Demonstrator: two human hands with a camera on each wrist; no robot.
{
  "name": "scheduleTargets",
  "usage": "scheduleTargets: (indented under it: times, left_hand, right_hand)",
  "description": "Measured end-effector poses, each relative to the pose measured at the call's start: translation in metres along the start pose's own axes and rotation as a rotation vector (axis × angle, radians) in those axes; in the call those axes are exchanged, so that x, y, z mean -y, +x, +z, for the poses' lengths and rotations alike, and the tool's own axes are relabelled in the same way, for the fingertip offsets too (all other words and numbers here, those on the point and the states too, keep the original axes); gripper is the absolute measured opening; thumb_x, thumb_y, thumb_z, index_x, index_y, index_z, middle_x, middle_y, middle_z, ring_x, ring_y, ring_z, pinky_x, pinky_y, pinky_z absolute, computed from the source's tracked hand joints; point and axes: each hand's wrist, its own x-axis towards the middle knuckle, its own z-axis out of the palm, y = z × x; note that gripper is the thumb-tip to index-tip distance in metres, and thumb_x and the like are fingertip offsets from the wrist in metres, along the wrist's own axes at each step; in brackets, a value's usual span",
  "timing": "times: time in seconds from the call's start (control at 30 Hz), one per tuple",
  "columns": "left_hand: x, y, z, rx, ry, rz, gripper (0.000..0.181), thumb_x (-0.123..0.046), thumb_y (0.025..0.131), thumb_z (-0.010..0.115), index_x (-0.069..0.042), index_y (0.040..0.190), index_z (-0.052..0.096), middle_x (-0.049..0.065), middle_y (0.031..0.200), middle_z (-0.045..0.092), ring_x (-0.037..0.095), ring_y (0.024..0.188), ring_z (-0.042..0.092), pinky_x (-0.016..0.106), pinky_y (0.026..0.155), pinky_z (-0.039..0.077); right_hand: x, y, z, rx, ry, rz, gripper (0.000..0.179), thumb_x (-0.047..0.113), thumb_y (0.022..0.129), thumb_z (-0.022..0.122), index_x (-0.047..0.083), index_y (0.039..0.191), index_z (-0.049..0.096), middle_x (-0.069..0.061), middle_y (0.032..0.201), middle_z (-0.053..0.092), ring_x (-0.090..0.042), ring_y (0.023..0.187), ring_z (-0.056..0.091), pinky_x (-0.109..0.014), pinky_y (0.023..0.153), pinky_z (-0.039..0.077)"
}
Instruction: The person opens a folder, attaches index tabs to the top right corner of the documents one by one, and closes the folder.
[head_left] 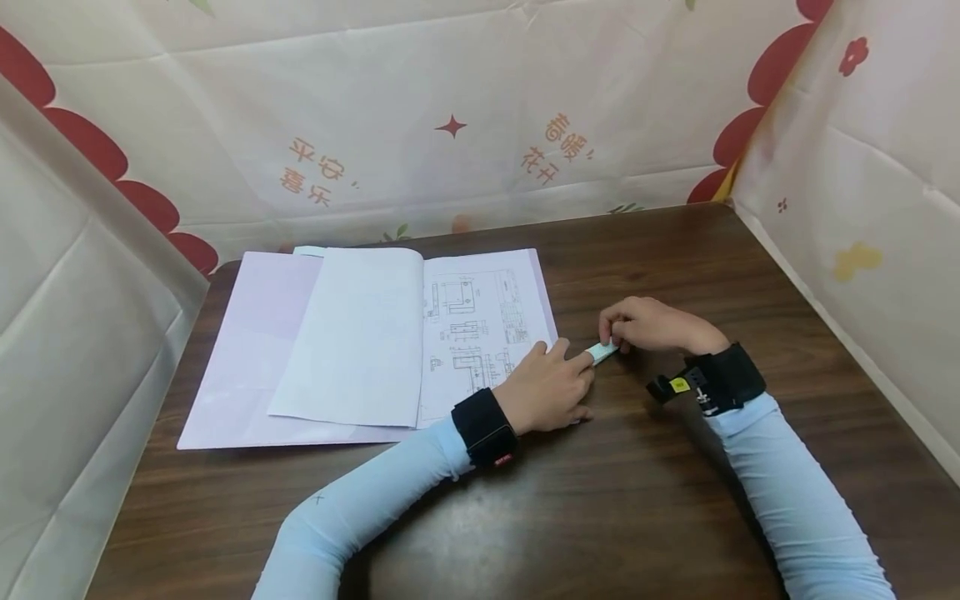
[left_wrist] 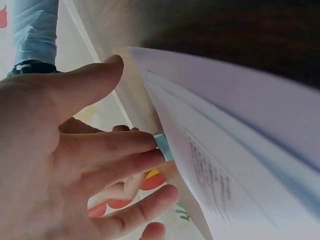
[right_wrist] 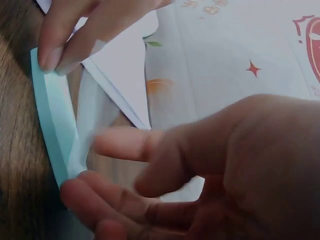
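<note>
A narrow pale teal strip lies on the table beside the drawing booklet's right edge. In the right wrist view the teal strip has a faceted surface, with a see-through film alongside it. Two straight fingertips of my left hand press on one end. My left thumb stands apart from them in the left wrist view. At the strip's other end is my right hand, with fingers loosely bent and fingertips touching it. A gap shows between right thumb and lower fingers, and the nearer fingers look blurred.
The open booklet lies to the left, its right page printed with technical drawings. Its lilac cover spreads underneath. Brown wooden table surrounds the booklet and hands. White patterned cloth walls the table's back and sides.
</note>
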Motion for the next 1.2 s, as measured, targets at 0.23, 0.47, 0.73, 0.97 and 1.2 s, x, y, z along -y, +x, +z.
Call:
scheduleTargets:
  times: [0.23, 0.47, 0.73, 0.97, 1.2]
  left_hand:
    - [-0.002, 0.003, -0.001, 0.051, -0.041, -0.008, 0.054, -0.069, 0.098, 0.052, -0.025, 0.126, 0.067, -0.011, 0.133, 0.057, 0.018, 0.106, 0.052, 0.031, 0.079, 0.044]
    - [-0.001, 0.004, -0.002, 0.080, -0.056, -0.005, 0.054, -0.069, 0.098, 0.053, -0.025, 0.127, 0.068, -0.010, 0.133, 0.056, 0.018, 0.107, 0.053, 0.032, 0.082, 0.045]
    - [0.000, 0.005, -0.003, 0.072, -0.048, 0.009, 0.053, -0.067, 0.098, 0.054, -0.025, 0.126, 0.069, -0.009, 0.131, 0.058, 0.018, 0.105, 0.053, 0.031, 0.079, 0.046]
    - [0.001, 0.004, -0.003, 0.059, -0.045, 0.006, 0.054, -0.068, 0.097, 0.055, -0.024, 0.124, 0.069, -0.009, 0.131, 0.058, 0.019, 0.102, 0.054, 0.031, 0.076, 0.046]
    - [0.001, 0.003, -0.003, 0.068, -0.055, 0.009, 0.057, -0.069, 0.096, 0.056, -0.024, 0.126, 0.070, -0.007, 0.140, 0.057, 0.020, 0.108, 0.054, 0.032, 0.081, 0.047]
  right_hand:
    - [-0.002, -0.003, 0.004, 0.053, -0.074, -0.034, 0.020, 0.016, 0.095, 0.071, 0.012, 0.114, 0.067, -0.006, 0.088, 0.064, -0.020, 0.077, 0.057, -0.034, 0.069, 0.047]
    - [-0.005, -0.002, 0.006, -0.009, -0.144, -0.050, 0.013, 0.020, 0.089, 0.080, 0.017, 0.099, 0.072, -0.002, 0.080, 0.060, -0.019, 0.073, 0.053, -0.033, 0.066, 0.043]
    - [-0.004, 0.002, 0.007, -0.056, -0.167, -0.130, 0.019, 0.004, 0.090, 0.072, 0.020, 0.101, 0.072, -0.002, 0.093, 0.068, -0.020, 0.080, 0.056, -0.034, 0.071, 0.045]
    - [-0.005, 0.001, 0.005, -0.137, -0.151, -0.106, 0.016, 0.001, 0.089, 0.068, 0.015, 0.086, 0.076, -0.006, 0.091, 0.067, -0.020, 0.074, 0.054, -0.033, 0.064, 0.047]
    - [-0.006, 0.007, 0.008, -0.129, -0.170, -0.073, 0.008, 0.012, 0.086, 0.080, 0.015, 0.087, 0.073, -0.002, 0.083, 0.066, -0.018, 0.073, 0.055, -0.032, 0.067, 0.046]
